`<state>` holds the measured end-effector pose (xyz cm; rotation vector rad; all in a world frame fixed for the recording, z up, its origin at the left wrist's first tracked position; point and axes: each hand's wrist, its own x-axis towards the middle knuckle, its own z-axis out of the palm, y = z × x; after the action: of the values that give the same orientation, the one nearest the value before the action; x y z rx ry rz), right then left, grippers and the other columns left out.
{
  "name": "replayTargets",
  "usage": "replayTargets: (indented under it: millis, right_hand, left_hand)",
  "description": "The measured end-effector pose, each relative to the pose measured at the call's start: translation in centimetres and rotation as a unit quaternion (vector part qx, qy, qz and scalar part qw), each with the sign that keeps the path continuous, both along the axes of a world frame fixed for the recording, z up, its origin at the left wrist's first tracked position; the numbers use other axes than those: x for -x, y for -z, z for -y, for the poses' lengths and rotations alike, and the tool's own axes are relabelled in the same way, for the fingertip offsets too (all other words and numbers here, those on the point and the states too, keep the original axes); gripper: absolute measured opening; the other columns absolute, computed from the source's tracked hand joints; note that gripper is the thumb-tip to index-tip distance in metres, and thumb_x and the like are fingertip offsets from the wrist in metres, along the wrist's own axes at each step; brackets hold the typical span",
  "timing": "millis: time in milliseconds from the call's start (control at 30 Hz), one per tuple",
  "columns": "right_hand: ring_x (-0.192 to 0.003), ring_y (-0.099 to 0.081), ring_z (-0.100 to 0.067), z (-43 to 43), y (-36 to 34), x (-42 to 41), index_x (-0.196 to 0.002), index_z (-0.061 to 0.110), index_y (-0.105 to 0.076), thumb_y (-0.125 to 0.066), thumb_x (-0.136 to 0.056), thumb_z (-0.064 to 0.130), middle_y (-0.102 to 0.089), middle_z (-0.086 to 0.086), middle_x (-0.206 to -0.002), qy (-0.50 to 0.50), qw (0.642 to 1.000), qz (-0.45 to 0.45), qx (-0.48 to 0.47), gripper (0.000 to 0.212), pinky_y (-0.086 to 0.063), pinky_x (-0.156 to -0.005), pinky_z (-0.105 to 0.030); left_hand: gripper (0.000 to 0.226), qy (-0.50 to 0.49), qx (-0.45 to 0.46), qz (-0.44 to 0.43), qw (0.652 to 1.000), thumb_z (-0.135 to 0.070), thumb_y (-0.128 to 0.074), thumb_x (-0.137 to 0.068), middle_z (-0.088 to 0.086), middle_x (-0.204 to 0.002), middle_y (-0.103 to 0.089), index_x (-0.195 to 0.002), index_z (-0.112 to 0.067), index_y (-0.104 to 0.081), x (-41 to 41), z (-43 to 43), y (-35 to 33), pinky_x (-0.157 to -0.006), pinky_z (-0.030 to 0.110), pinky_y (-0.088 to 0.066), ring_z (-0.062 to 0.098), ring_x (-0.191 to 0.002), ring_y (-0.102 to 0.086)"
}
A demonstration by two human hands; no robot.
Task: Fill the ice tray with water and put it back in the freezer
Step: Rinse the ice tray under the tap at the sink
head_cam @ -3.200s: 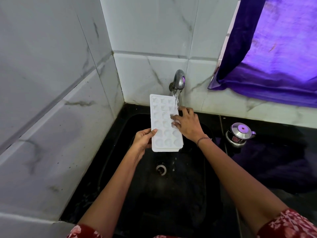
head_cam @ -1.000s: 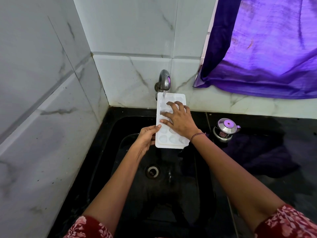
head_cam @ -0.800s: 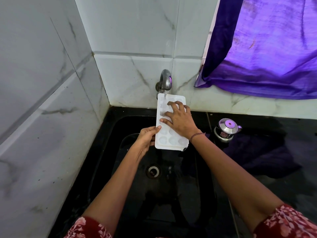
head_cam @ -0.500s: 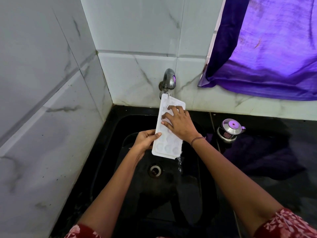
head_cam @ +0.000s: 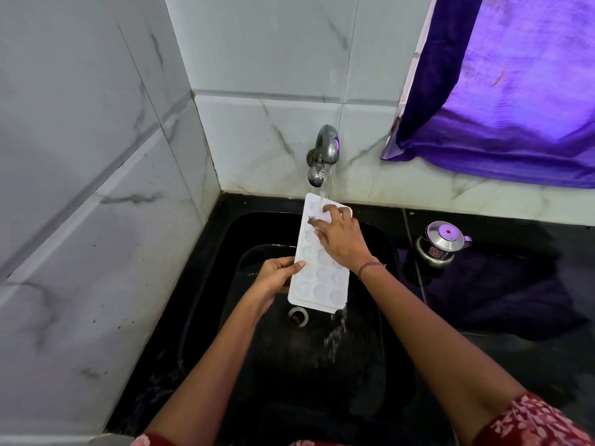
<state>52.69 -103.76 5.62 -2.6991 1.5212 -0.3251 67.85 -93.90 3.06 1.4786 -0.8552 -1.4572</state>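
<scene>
I held the ice tray (head_cam: 317,275) just under the tap (head_cam: 323,154), over the sink (head_cam: 380,239) — my left hand (head_cam: 277,278) gripped its left edge, fingers curled shut on the rim. My right hand (head_cam: 341,239) lay spread on the cells, holding nothing. Water ran in and spilled off the tray's lower corner, so filling was underway, I judged — levelling and the freezer trip remained.
</scene>
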Motion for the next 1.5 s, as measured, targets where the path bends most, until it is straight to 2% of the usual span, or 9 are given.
replayTargets:
  millis: [167, 367, 667, 767, 933, 1100, 1267, 1367, 1500]
  right_hand:
    - [-0.130, -0.030, -0.027, 0.6, -0.3, 0.6, -0.121, 0.024, -0.060, -0.040, -0.097, 0.039, -0.035, -0.003, -0.143, 0.009, 0.999, -0.029, 0.012, 0.034, -0.033, -0.101, -0.044]
    - [-0.134, -0.025, -0.027, 1.4, -0.8, 1.0, -0.126, 0.029, -0.056, -0.039, -0.097, 0.044, -0.030, -0.002, -0.146, 0.005, 0.999, -0.053, -0.008, 0.037, -0.029, -0.105, -0.045]
    - [-0.135, -0.023, -0.028, 2.3, -1.4, 0.6, -0.127, 0.028, -0.056, -0.039, -0.096, 0.046, -0.029, -0.002, -0.147, -0.005, 0.996, -0.083, -0.019, 0.039, -0.029, -0.105, -0.047]
    - [-0.135, -0.024, -0.028, 2.4, -1.3, 0.1, -0.133, 0.032, -0.049, -0.035, -0.098, 0.046, -0.026, -0.002, -0.149, -0.015, 0.994, -0.103, -0.026, 0.041, -0.030, -0.105, -0.048]
    - [-0.130, -0.029, -0.027, 2.3, -0.8, 0.3, -0.125, 0.026, -0.050, -0.045, -0.095, 0.044, -0.033, -0.003, -0.142, 0.016, 0.999, -0.021, -0.043, 0.035, -0.034, -0.101, -0.045]
    - [-0.130, -0.028, -0.026, 2.2, -0.2, 0.2, -0.125, 0.030, -0.054, -0.040, -0.096, 0.046, -0.031, -0.002, -0.143, 0.018, 0.997, -0.042, -0.062, 0.036, -0.032, -0.103, -0.045]
    - [-0.132, -0.025, -0.027, 2.3, -0.3, -0.1, -0.126, 0.029, -0.054, -0.039, -0.097, 0.046, -0.029, -0.002, -0.145, 0.013, 0.996, -0.043, -0.071, 0.037, -0.030, -0.104, -0.046]
    - [-0.133, -0.024, -0.025, 2.4, -0.5, -0.3, -0.123, 0.022, -0.056, -0.039, -0.096, 0.046, -0.030, -0.002, -0.144, 0.014, 0.997, -0.046, -0.063, 0.040, -0.029, -0.103, -0.044]
    - [-0.134, -0.022, -0.026, 2.3, -0.7, -0.3, -0.127, 0.026, -0.053, -0.039, -0.096, 0.048, -0.029, -0.002, -0.145, 0.000, 0.997, -0.054, -0.061, 0.041, -0.029, -0.104, -0.045]
  left_hand:
    - [0.013, 0.012, -0.013, -0.008, 1.000, -0.019, -0.058, -0.091, -0.005, -0.071, -0.073, -0.093, -0.016, -0.070, 0.6, 0.2, -0.2, -0.059, 0.025, -0.054, 0.009, -0.067, -0.069]
    - [0.015, 0.008, -0.024, -0.019, 0.999, -0.022, -0.057, -0.091, -0.003, -0.070, -0.073, -0.086, -0.015, -0.070, 0.8, 0.9, -0.7, -0.065, 0.029, -0.053, 0.013, -0.068, -0.067]
    - [0.016, 0.001, -0.029, -0.027, 0.999, -0.022, -0.058, -0.091, -0.003, -0.070, -0.073, -0.087, -0.014, -0.070, 0.3, 1.3, -1.1, -0.062, 0.028, -0.053, 0.013, -0.068, -0.068]
    - [0.016, -0.006, -0.026, -0.028, 0.999, -0.022, -0.057, -0.092, -0.004, -0.066, -0.072, -0.088, -0.012, -0.069, 0.2, 1.2, -1.2, -0.054, 0.024, -0.053, 0.010, -0.061, -0.068]
    - [0.016, -0.038, -0.034, -0.044, 0.998, -0.021, -0.057, -0.092, -0.004, -0.066, -0.072, -0.087, -0.012, -0.068, -0.2, 0.8, -0.7, -0.053, 0.026, -0.052, 0.012, -0.063, -0.068]
    - [0.015, -0.069, -0.049, -0.062, 0.995, -0.020, -0.057, -0.091, -0.003, -0.062, -0.072, -0.083, -0.011, -0.067, -0.6, 0.6, -0.3, -0.061, 0.029, -0.055, 0.014, -0.064, -0.067]
    - [0.015, -0.074, -0.044, -0.068, 0.994, -0.020, -0.058, -0.091, -0.003, -0.062, -0.072, -0.082, -0.012, -0.067, -0.6, 0.6, -0.4, -0.059, 0.028, -0.055, 0.009, -0.057, -0.068]
    - [0.015, -0.060, -0.035, -0.067, 0.995, -0.020, -0.057, -0.091, -0.004, -0.065, -0.072, -0.086, -0.013, -0.068, -0.5, 0.6, -0.5, -0.059, 0.027, -0.055, 0.009, -0.060, -0.068]
    - [0.015, -0.061, -0.033, -0.063, 0.996, -0.021, -0.057, -0.091, -0.003, -0.067, -0.072, -0.087, -0.012, -0.068, -0.6, 0.6, -0.6, -0.059, 0.027, -0.055, 0.012, -0.064, -0.068]
